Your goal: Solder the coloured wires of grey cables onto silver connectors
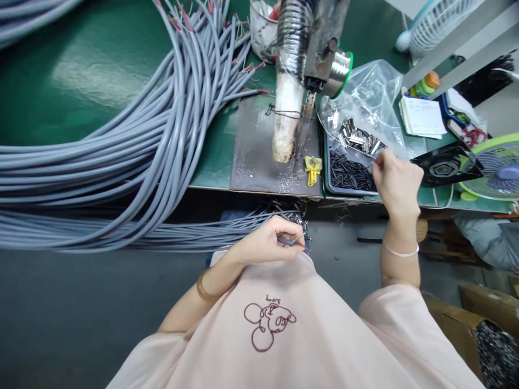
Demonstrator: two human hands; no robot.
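Observation:
My left hand [279, 239], near my lap, is closed round the end of a grey cable [286, 241] whose thin coloured wires stick out to the right. Raised over the right edge of a shallow tray [352, 191], my right hand [395, 175] has its thumb and fingers pinched together; whatever it may hold is too small to make out. Small black sleeves [349, 173] fill the tray. Behind them, metal connectors [359, 138] lie in a clear plastic bag [375, 86].
A soldering fixture [310, 81] and solder spool [340, 74] stand over a metal plate [255, 146] with a yellow clip [312, 170]. Grey cable bundles [162, 129] spread leftward. Right are a black fan [444, 165], a green fan [503, 170] and paper [424, 116].

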